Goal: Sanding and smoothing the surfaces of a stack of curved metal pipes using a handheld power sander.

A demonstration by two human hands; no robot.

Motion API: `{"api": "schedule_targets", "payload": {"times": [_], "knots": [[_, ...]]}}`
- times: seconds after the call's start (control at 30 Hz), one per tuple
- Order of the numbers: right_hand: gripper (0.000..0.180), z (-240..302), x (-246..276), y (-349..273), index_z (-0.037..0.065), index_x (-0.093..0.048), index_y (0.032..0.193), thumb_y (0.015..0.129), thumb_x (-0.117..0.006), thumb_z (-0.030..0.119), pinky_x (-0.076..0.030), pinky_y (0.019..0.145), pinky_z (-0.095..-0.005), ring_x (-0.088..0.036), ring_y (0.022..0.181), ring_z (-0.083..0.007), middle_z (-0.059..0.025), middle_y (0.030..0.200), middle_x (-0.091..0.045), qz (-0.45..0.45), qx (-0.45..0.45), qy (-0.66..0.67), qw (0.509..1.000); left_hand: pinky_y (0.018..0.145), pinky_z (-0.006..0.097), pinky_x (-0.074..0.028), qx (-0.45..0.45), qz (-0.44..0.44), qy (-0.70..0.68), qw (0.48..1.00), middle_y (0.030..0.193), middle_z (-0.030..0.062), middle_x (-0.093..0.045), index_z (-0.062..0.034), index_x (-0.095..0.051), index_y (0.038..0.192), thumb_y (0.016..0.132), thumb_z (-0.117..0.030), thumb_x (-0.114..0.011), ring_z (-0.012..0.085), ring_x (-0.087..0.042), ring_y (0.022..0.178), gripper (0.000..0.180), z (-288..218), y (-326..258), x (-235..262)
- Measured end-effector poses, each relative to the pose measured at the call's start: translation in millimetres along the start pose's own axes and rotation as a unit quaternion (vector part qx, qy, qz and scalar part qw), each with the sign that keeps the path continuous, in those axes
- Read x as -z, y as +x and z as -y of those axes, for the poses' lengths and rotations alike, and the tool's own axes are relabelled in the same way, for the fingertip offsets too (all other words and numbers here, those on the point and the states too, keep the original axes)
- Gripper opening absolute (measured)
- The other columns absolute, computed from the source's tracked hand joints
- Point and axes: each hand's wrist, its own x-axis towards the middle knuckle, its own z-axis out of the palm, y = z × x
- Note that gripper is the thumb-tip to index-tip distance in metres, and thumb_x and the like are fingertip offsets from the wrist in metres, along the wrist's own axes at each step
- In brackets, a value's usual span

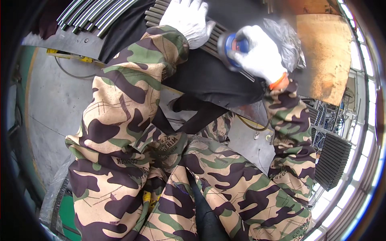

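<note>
One white-gloved left hand (187,24) lies spread across the row of metal rods (211,42) on the black cloth (213,78), while the right hand (259,50) curls around a blue power tool (230,45) over them. Shiny bars (96,15) sit left of that cloth, crumpled grey plastic (284,40) to its right.

Gry flr (60,104), brt wndws (341,199) R

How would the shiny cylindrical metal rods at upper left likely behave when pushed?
The shiny cylindrical metal rods would probably roll, given their round shape. They'd likely stay stiff and feel heavy, being apparently metal. Their smooth sheen suggests some slipperiness.
</note>
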Motion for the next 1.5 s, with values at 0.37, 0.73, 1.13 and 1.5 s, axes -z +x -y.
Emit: {"api": "schedule_targets", "payload": {"times": [0.37, 0.73, 1.13, 1.5], "knots": [[0.034, 5.5, 1.2, -0.9, 0.017, -0.072, 0.106, 0.08, -0.084, 0.036, -0.058, 0.088, -0.0466, -0.07, 0.098, -0.0363, -0.0134, 0.105, -0.067, 0.014, 0.014, -0.013, 1.0, 0.117, 0.056, -0.038, -0.022, -0.034, 0.018, 0.999, 0.128, 0.0257, -0.067, 0.0071, -0.067, 0.127, 0.098, -0.039, -0.064, 0.0426, -0.06, 0.125, 0.055, -3.9, -2.6, 3.0], [0.028, -12.2, -2.9, 2.4, 0.015, -0.072, 0.104, 0.086, -0.078, 0.036, -0.06, 0.083, -0.0459, -0.072, 0.093, -0.0357, -0.0144, 0.102, -0.069, -0.035, -0.007, -0.012, 0.999, 0.122, 0.056, -0.036, -0.023, 0.008, 0.004, 1.0, 0.137, 0.0258, -0.066, 0.0066, -0.065, 0.135, 0.096, -0.038, -0.067, 0.0425, -0.058, 0.134, 0.06, -8.5, -11.1, 15.7], [0.03, 5.4, 13.1, 0.4, 0.008, -0.07, 0.101, 0.085, -0.074, 0.034, -0.058, 0.081, -0.0497, -0.07, 0.091, -0.0412, -0.0193, 0.096, -0.068, 0.002, -0.018, -0.002, 1.0, 0.108, 0.052, -0.043, -0.135, 0.014, 0.061, 0.989, 0.13, 0.019, -0.066, 0.0012, -0.065, 0.132, 0.1, -0.037, -0.065, 0.0372, -0.059, 0.122, 0.05, -0.2, -10.4, 6.6], [0.03, -3.9, 15.5, -3.5, 0.004, -0.07, 0.104, 0.09, -0.068, 0.03, -0.059, 0.082, -0.0514, -0.072, 0.094, -0.0439, -0.0244, 0.101, -0.07, 0.021, -0.031, -0.007, 0.999, 0.1, 0.051, -0.045, -0.121, 0.021, 0.05, 0.991, 0.12, 0.0203, -0.067, 0.0056, -0.068, 0.114, 0.097, -0.029, -0.067, 0.0385, -0.061, 0.111, 0.039, -4.0, -7.3, 4.5]]}}
